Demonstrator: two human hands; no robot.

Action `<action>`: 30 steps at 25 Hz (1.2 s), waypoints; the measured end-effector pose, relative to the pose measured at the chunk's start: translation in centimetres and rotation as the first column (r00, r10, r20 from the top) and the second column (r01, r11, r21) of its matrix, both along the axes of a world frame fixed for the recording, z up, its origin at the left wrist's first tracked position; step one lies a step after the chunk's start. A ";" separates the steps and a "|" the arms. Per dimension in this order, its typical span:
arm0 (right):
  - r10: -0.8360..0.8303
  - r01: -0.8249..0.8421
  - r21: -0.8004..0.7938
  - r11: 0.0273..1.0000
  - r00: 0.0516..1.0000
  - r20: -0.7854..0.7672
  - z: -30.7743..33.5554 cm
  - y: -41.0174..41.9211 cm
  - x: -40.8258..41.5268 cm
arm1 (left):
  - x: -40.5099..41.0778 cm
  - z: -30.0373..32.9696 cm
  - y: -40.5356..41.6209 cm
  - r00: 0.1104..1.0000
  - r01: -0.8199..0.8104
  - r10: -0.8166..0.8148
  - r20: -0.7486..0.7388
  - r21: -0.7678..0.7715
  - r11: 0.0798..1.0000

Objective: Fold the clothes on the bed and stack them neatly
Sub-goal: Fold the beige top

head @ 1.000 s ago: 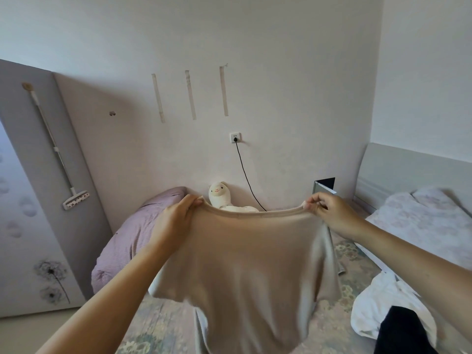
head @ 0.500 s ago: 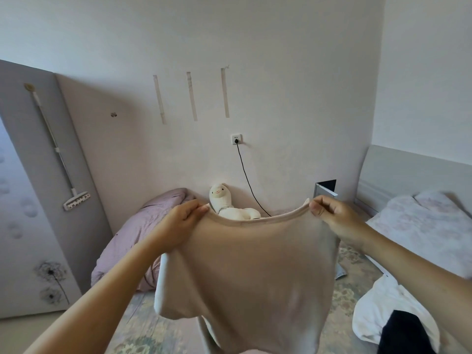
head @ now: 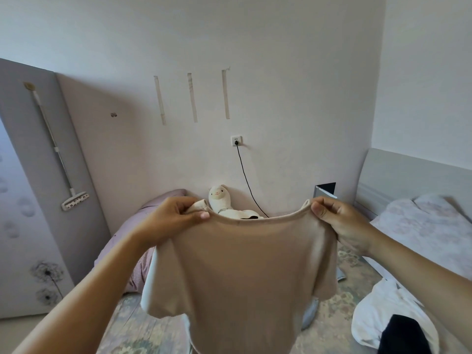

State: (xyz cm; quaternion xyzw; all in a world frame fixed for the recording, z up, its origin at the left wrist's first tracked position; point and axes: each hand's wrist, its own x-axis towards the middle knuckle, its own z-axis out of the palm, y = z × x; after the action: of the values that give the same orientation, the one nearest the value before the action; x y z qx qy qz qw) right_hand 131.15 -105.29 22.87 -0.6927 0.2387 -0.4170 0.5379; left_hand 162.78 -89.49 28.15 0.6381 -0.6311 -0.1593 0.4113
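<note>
A beige short-sleeved T-shirt (head: 245, 272) hangs spread in the air in front of me, above the bed (head: 153, 330) with its pale floral sheet. My left hand (head: 173, 218) pinches the shirt's left shoulder beside the neckline. My right hand (head: 337, 221) grips the right shoulder. The neckline sags between the two hands and the hem drops out of view at the bottom. A white garment (head: 375, 318) and a black garment (head: 401, 335) lie in a heap at the lower right of the bed.
A pink striped duvet roll (head: 143, 256) lies at the back left of the bed, with a white plush sheep (head: 219, 198) against the wall. A black cable (head: 247, 180) hangs from the wall socket. A floral pillow (head: 429, 226) rests by the grey headboard (head: 408, 177) on the right.
Both hands have moved slightly lower and toward me, and the shirt hangs straighter and wider with its sleeves spread. My left hand now bunches more cloth at the shoulder.
</note>
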 end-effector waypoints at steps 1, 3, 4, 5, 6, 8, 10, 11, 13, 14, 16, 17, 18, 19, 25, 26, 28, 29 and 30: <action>0.039 -0.040 -0.014 0.999 0.999 -0.012 0.5 0.1 0.0 | 0.0 0.8 0.3 0.998 0.061 -0.060 -0.023 0.041 0.997; 0.124 -0.125 -0.019 0.992 0.991 -0.041 2.0 0.2 0.1 | 0.0 2.6 0.6 0.983 0.185 -0.184 -0.019 0.095 0.978; 0.160 -0.161 -0.017 0.987 0.986 -0.051 2.8 0.3 0.2 | -0.2 3.4 0.6 0.977 0.211 -0.214 0.014 0.100 0.972; 0.180 -0.183 -0.034 0.983 0.981 -0.073 3.5 0.4 0.5 | -0.5 4.0 0.4 0.974 0.217 -0.221 0.042 0.092 0.972; 0.176 -0.185 -0.070 0.980 0.978 -0.115 4.2 0.4 0.8 | -0.9 4.4 0.0 0.974 0.217 -0.221 0.043 0.079 0.973; 0.121 -0.141 -0.112 0.984 0.978 -0.173 5.2 0.6 1.3 | -1.7 4.4 -0.7 0.983 0.180 -0.177 -0.053 0.058 0.982; 0.052 -0.053 -0.005 0.999 0.988 -0.142 5.3 0.4 1.8 | -1.8 3.5 -1.2 0.996 0.041 -0.036 -0.084 0.064 0.997; 0.021 -0.010 0.100 0.995 0.994 -0.111 5.1 0.3 2.1 | -1.7 2.8 -1.5 0.996 -0.051 0.056 -0.074 0.072 0.996; -0.035 0.057 0.283 0.957 0.996 -0.082 4.3 0.2 2.8 | -1.9 1.5 -2.2 0.974 -0.157 0.169 -0.151 0.089 0.984; -0.046 0.073 0.326 0.942 0.995 -0.091 3.9 0.2 3.4 | -2.3 0.9 -2.6 0.956 -0.164 0.182 -0.230 0.096 0.982; -0.043 0.074 0.350 0.934 0.994 -0.096 3.1 0.7 4.8 | -3.4 -0.1 -3.5 0.928 -0.199 0.221 -0.299 0.105 0.974; -0.049 0.082 0.348 0.934 0.994 -0.103 2.6 1.2 5.7 | -4.2 -0.6 -3.9 0.915 -0.229 0.256 -0.312 0.120 0.966; -0.051 0.087 0.341 0.936 0.992 -0.114 2.0 1.7 6.6 | -5.1 -1.2 -4.3 0.900 -0.236 0.273 -0.339 0.148 0.961; -0.041 0.079 0.328 0.941 0.992 -0.123 1.4 2.3 7.5 | -6.0 -1.8 -4.5 0.885 -0.209 0.265 -0.382 0.182 0.961; -0.119 0.140 0.093 0.986 0.972 -0.204 -0.4 4.3 10.0 | -9.8 -3.1 -4.7 0.805 -0.087 0.205 -0.557 0.231 0.969; -0.114 0.128 0.050 0.991 0.968 -0.222 -0.4 4.4 9.9 | -10.1 -2.8 -4.6 0.788 -0.080 0.218 -0.576 0.255 0.964; -0.052 0.042 -0.046 0.998 0.961 -0.270 -0.4 4.4 9.3 | -10.3 -2.2 -4.7 0.733 -0.037 0.250 -0.633 0.329 0.943; -0.005 -0.023 -0.087 0.996 0.953 -0.304 -0.4 4.3 9.0 | -10.2 -2.0 -4.8 0.714 0.003 0.250 -0.654 0.360 0.933; 0.033 -0.078 -0.119 0.990 0.940 -0.339 -0.4 4.2 8.8 | -10.0 -1.8 -4.9 0.716 0.045 0.237 -0.657 0.382 0.923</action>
State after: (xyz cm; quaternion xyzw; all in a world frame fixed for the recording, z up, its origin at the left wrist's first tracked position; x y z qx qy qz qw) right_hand 139.93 -101.10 22.49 -0.7939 0.2795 -0.2921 0.4542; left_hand 152.82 -94.43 26.39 0.6302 -0.3549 -0.4802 0.4963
